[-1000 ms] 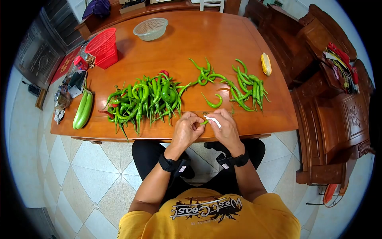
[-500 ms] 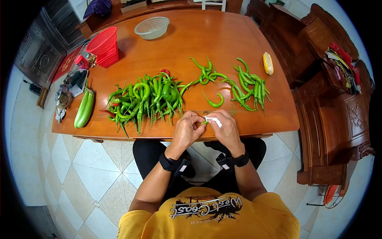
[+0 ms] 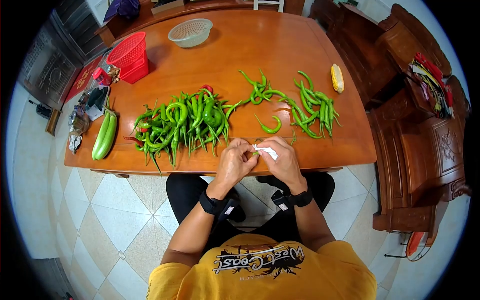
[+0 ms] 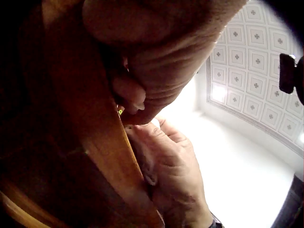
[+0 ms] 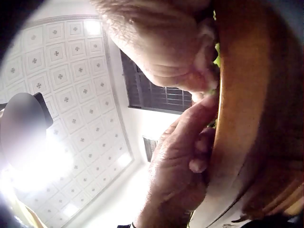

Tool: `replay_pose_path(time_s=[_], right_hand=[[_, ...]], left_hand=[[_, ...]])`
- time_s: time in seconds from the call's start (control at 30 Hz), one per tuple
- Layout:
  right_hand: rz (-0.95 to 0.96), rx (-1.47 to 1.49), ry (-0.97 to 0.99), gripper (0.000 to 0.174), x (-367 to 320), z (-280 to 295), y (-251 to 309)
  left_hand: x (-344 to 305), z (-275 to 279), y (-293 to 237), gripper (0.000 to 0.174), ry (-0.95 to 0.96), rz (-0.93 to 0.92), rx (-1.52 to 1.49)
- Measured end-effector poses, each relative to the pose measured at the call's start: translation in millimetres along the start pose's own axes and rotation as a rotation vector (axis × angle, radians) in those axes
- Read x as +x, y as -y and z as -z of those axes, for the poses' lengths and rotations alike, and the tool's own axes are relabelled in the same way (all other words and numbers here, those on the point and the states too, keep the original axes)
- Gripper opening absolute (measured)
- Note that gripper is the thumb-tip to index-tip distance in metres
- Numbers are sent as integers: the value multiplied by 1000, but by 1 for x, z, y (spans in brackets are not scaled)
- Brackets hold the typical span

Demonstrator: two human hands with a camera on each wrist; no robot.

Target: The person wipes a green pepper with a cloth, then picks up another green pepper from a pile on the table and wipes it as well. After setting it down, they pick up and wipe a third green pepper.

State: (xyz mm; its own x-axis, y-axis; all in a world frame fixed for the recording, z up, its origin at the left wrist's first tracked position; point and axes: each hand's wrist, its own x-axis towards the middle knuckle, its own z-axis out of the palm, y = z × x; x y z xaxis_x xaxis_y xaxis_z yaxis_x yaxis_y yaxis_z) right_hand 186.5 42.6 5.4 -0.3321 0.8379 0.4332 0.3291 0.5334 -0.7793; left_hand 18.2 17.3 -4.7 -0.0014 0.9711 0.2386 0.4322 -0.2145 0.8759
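Note:
In the head view, my left hand [image 3: 234, 161] pinches a small green chili pepper [image 3: 255, 153] at the table's front edge. My right hand [image 3: 285, 162] holds a folded white tissue [image 3: 267, 151] against the same pepper, the fingertips of both hands close together. Most of the pepper is hidden by fingers and tissue. Beyond the hands lies one curved green chili [image 3: 270, 128]. A big heap of green chilies [image 3: 185, 122] with a few red ones sits to the left; smaller groups of chilies [image 3: 322, 112] lie to the right.
Green eggplants [image 3: 105, 136] lie on the table [image 3: 215, 70] at the left, near red baskets [image 3: 131, 55] and assorted small items. A pale colander [image 3: 190, 33] stands at the back. A corn cob [image 3: 337, 78] lies near the right edge. Carved wooden furniture [image 3: 425, 150] stands to the right.
The white tissue has shifted slightly left, over more of the pepper and toward the left fingertips. Both hands stay in nearly the same place, and the other vegetables lie as before.

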Motion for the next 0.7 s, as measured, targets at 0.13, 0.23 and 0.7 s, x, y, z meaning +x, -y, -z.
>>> replay_pose_path(time_s=[0.13,0.23,0.7], right_hand=[[-41,-65,-85,13,2,-5,-3],[-10,-93,-103,13,4,-6,-7],[53,-48,-43,13,-2,-4,-8]], left_hand=[[1,0,0,16,-3,-38,16],[2,-1,4,16,-12,-60,15],[3,-1,9,14,2,-80,50]])
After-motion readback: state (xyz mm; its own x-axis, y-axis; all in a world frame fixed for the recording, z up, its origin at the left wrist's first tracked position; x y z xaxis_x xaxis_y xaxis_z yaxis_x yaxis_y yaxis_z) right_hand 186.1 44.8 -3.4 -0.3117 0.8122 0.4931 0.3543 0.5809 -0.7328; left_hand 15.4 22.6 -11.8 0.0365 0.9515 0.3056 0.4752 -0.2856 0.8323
